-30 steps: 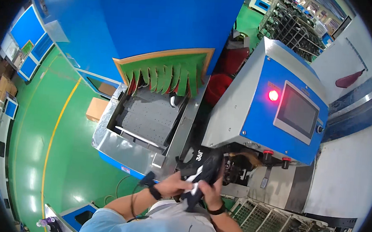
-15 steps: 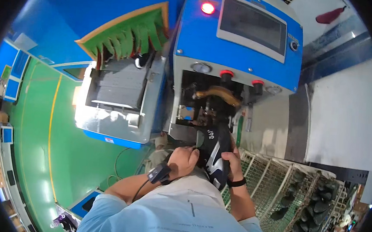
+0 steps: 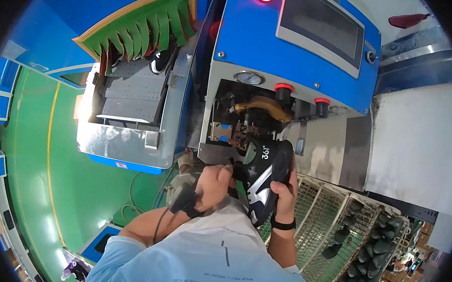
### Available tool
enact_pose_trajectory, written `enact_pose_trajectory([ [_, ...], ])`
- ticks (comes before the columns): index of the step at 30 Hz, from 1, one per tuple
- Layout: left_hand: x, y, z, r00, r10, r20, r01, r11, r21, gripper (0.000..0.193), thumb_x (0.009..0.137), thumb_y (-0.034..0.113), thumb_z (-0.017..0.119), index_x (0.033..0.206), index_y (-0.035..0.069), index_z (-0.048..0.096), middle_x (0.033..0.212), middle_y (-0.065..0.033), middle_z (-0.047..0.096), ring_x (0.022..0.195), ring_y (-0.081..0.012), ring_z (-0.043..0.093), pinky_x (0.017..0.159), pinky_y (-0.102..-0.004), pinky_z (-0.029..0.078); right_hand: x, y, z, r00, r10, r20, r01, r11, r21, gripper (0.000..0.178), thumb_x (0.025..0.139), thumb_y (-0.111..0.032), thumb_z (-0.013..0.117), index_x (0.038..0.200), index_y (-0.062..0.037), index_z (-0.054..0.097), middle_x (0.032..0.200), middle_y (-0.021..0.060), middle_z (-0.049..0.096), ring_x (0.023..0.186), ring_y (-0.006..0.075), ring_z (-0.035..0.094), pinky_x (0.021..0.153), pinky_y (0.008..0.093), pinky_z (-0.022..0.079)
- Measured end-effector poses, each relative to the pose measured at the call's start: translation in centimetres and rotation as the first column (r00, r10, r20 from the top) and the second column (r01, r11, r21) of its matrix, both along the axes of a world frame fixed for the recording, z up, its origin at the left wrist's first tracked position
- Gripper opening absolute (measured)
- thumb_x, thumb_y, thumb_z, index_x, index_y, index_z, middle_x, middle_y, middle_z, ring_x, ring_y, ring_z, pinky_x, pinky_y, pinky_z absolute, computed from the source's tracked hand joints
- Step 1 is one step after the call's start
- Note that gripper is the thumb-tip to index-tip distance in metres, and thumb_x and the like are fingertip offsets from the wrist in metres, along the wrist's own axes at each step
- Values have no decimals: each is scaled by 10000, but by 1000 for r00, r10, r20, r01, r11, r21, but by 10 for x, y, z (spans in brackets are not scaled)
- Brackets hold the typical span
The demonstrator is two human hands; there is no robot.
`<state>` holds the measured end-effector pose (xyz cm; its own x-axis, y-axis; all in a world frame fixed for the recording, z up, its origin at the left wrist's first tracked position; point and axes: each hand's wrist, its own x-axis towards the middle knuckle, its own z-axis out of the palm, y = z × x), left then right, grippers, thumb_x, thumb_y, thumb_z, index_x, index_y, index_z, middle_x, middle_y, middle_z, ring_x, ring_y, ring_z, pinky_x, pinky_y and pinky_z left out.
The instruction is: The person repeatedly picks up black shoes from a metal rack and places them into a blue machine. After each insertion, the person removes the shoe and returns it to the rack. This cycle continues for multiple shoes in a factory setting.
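A black shoe (image 3: 258,188) with silver-white side stripes and a dark sole is tilted in front of the machine's working opening (image 3: 245,126), heel end toward it and toe toward my body. My right hand (image 3: 285,198) grips the shoe along its right side, thumb on the upper and fingers behind the sole. My left hand (image 3: 213,186) is closed at the shoe's left edge; what its fingers pinch is hidden. A curved brown pad (image 3: 263,108) and metal clamp parts sit inside the opening just beyond the shoe.
The blue machine (image 3: 248,43) carries a dark screen (image 3: 323,26), a lit red lamp and red-topped knobs. At left stands a conveyor (image 3: 134,100) with green strip curtains and a shoe (image 3: 159,62) under them. A wire rack (image 3: 317,221) with dark shoe lasts (image 3: 373,251) stands at right.
The shoe has turned so that more of its side and heel shows, and has shifted toward the machine. My left hand has moved slightly left. The view has shifted too.
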<state>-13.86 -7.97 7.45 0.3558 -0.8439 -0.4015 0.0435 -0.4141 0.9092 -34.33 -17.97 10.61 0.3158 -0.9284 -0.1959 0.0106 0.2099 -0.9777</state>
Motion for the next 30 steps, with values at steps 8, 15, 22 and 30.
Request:
enact_pose_trajectory([
  [8, 40, -11, -15, 897, -438, 57, 435, 899, 50, 642, 1093, 508, 410, 898, -12, 731, 803, -247, 705, 811, -478, 694, 792, -512, 545, -1, -24, 13, 995, -21, -95, 17, 999, -51, 924, 777, -112, 679, 1639, 35, 382, 1495, 145, 584, 1298, 242, 601, 1152, 338, 423],
  [15, 53, -7, -35, 808, -540, 237, 552, 834, 18, 498, 1083, 441, 524, 1025, -8, 732, 842, -252, 708, 842, -446, 711, 754, -503, 546, 43, -65, 1, 843, 77, -533, -158, 981, -108, 973, 771, -76, 794, 1666, -138, 417, 1288, 194, 687, 1052, 221, 702, 884, 340, 558],
  [22, 68, 11, -53, 838, -488, 243, 495, 868, 37, 419, 1064, 390, 583, 1023, -5, 717, 827, -255, 695, 797, -439, 700, 701, -502, 536, 79, -76, -41, 425, 9, -905, -465, 860, -210, 991, 869, -388, 769, 1713, -267, 264, 1363, 358, 596, 1095, 528, 684, 811, 540, 596],
  [30, 82, 25, -64, 894, -382, 234, 355, 923, 150, 461, 1048, 443, 575, 1014, 10, 728, 917, -249, 722, 889, -449, 701, 766, -535, 531, 106, -70, -60, 334, -211, -919, -375, 864, -335, 1002, 888, -318, 737, 1717, -229, 180, 1419, 487, 443, 1082, 643, 632, 887, 600, 574],
])
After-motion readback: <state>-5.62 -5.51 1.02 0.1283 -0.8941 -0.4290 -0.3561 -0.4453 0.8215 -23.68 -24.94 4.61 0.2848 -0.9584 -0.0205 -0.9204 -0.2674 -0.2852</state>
